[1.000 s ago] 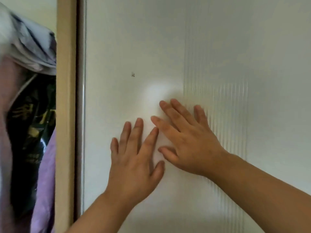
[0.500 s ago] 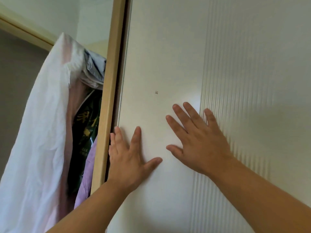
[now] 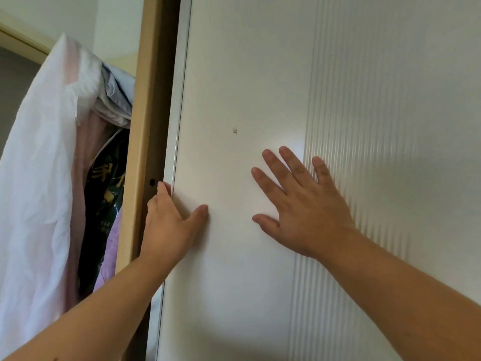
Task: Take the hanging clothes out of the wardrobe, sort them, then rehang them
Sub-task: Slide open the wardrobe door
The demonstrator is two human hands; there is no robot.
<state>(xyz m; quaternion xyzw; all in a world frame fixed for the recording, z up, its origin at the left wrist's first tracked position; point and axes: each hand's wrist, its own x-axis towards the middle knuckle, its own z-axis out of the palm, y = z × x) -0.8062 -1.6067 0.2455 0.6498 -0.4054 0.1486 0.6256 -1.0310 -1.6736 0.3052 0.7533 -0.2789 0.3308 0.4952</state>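
White and matte, the wardrobe door (image 3: 234, 74) fills the middle and right of the head view. Its left part is smooth, with a small dark mark (image 3: 235, 130) on it, and its right part is a ribbed panel (image 3: 377, 126) of fine upright grooves. The left hand (image 3: 166, 230) grips the door's left edge: its fingers (image 3: 162, 190) curl round that edge, their tips out of sight behind it, while the thumb (image 3: 199, 213) lies on the front face. The right hand (image 3: 304, 212) presses flat on the front of the door, fingers (image 3: 270, 162) straight and spread, the outer ones touching the first grooves of the ribbed panel. The two hands are near each other but apart.

Just left of the door's edge stands an upright beige frame post (image 3: 141, 126) with a small round hole (image 3: 152, 182) beside the left fingers. Past the post, in the open part of the wardrobe, the hanging clothes show. A white garment (image 3: 33, 191) is nearest the left border, with a pale pink garment (image 3: 78, 204) against it. A crumpled grey-blue garment (image 3: 114, 95) sits high by the post, above a black garment (image 3: 104, 183) with yellow print and a lilac garment (image 3: 109, 251) lowest beside the post. Their hangers and the rail cannot be seen.
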